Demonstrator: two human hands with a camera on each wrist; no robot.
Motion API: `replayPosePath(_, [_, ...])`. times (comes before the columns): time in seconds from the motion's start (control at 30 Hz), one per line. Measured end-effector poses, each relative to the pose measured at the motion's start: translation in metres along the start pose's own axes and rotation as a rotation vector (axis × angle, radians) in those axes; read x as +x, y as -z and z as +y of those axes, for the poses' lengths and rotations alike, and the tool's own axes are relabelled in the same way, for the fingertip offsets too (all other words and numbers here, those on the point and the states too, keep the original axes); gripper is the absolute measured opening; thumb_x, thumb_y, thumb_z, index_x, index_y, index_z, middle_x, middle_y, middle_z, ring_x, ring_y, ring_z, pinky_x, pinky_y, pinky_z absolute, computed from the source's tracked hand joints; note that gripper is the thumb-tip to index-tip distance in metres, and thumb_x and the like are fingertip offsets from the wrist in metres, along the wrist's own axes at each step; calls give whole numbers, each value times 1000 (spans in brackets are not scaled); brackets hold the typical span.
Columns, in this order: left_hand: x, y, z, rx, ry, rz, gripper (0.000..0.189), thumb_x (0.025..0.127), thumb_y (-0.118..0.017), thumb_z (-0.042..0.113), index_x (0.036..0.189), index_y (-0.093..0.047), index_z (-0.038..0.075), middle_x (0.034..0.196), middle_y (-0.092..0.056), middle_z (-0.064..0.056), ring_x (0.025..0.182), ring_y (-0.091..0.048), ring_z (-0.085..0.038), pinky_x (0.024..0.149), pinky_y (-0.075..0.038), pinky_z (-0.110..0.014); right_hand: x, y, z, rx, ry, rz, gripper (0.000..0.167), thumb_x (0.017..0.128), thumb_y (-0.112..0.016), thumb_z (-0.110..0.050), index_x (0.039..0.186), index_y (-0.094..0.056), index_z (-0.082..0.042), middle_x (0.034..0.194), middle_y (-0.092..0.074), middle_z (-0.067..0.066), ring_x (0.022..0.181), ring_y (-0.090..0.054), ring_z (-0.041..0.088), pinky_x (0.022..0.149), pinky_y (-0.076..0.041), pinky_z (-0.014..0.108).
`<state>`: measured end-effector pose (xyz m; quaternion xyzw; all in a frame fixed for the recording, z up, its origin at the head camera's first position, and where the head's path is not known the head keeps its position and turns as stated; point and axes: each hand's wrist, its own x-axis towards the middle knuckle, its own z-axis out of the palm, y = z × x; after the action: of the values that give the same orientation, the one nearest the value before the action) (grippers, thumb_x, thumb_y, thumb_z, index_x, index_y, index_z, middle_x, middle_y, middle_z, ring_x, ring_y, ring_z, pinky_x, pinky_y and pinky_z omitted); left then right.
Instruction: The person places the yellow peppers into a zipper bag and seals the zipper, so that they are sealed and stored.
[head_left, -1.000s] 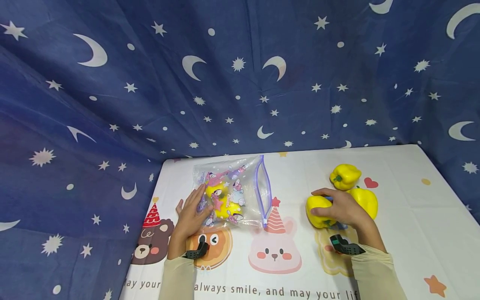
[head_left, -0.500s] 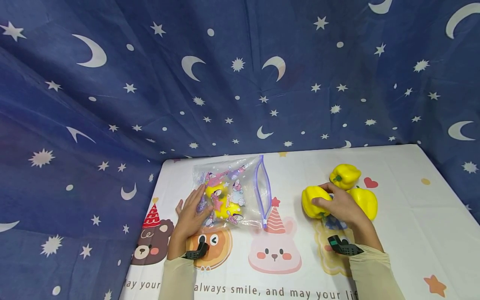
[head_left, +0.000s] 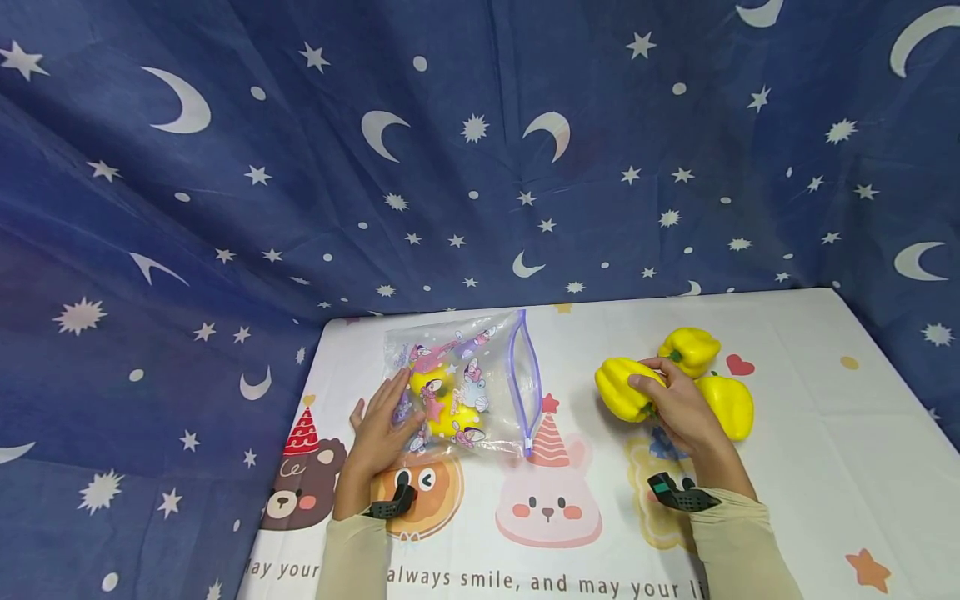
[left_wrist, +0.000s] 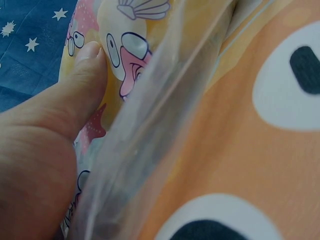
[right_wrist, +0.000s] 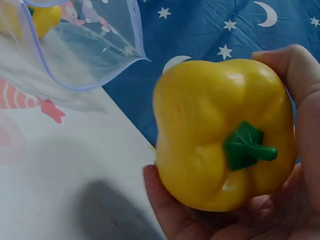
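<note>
A clear zip bag (head_left: 501, 354) with purple edging and cartoon prints lies at the table's left, its mouth gaping to the right. Yellow bell peppers (head_left: 459, 415) show through its printed plastic. My left hand (head_left: 381, 433) rests on the bag's left part with fingers extended; the left wrist view shows the thumb (left_wrist: 82, 90) against the plastic. To the right, my right hand (head_left: 684, 410) grips a yellow bell pepper (head_left: 621, 388) between thumb and fingers, above the table. Its green stem (right_wrist: 250, 146) faces the right wrist camera.
Two more yellow bell peppers, one farther back (head_left: 692, 350) and one nearer (head_left: 729, 407), sit just right of my right hand. The white table cover (head_left: 810, 467) has printed animals and lettering. A blue star-and-moon curtain (head_left: 465, 167) rises behind and at the left.
My right hand has lifted the bell pepper and carried it slightly left and toward the back, tilting it. My left hand and the bag have stayed put.
</note>
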<state>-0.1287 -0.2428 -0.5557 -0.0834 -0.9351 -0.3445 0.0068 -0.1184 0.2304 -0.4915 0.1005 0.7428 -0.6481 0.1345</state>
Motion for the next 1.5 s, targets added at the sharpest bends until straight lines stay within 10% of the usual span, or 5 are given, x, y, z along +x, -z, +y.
replayPosePath(0.6, [1, 1, 0, -5, 4, -4, 79, 96, -67, 46, 163, -27, 32, 170, -28, 3, 157, -21, -35, 117, 4, -70, 9, -23, 6, 279, -41, -67, 45, 99, -68, -31, 132, -45, -13, 120, -53, 6, 97, -67, 13, 83, -62, 34])
replayPosePath(1.27, [2, -2, -4, -8, -33, 18, 79, 95, -67, 47, 162, -28, 34, 168, -32, -1, 155, -24, -37, 115, 2, -72, 25, -79, 5, 232, -39, -30, 65, 94, -75, -34, 144, -43, -8, 123, -59, 10, 97, -66, 16, 82, -61, 27])
replayPosePath(1.5, [1, -3, -5, 7, -31, 20, 79, 96, -67, 47, 162, -27, 33, 168, -32, 0, 155, -25, -36, 115, 0, -72, 29, -103, 4, 152, -24, 27, 66, 91, -77, -40, 146, -49, -16, 145, -51, 14, 112, -62, 25, 88, -60, 30])
